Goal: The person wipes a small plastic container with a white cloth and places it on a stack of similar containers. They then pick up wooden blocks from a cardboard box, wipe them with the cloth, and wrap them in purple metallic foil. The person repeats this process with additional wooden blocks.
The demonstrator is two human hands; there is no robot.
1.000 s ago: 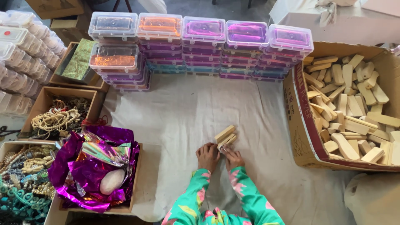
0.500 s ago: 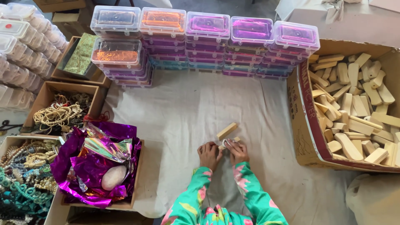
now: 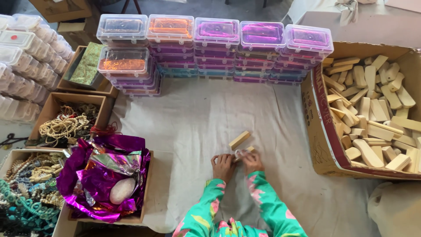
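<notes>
My left hand point(image 3: 222, 166) and my right hand point(image 3: 251, 161) meet low in the middle, over a white cloth point(image 3: 193, 127). Together they pinch a small wooden piece point(image 3: 245, 151) with something pale and shiny on its near end. A second light wooden block point(image 3: 239, 140) lies loose on the cloth just beyond my fingers, angled up to the right. Both sleeves are green with pink flowers.
A big cardboard box point(image 3: 316, 127) full of wooden blocks stands at the right. Stacked clear plastic cases point(image 3: 215, 39) line the back. At the left sit boxes of bead strings point(image 3: 61, 127), purple foil with a white egg shape point(image 3: 121, 190), and white containers point(image 3: 22, 66).
One wooden piece has come off the block on the cloth and now sits lower, between my fingers. My hands have closed in around it. The other block stays where it lay.
</notes>
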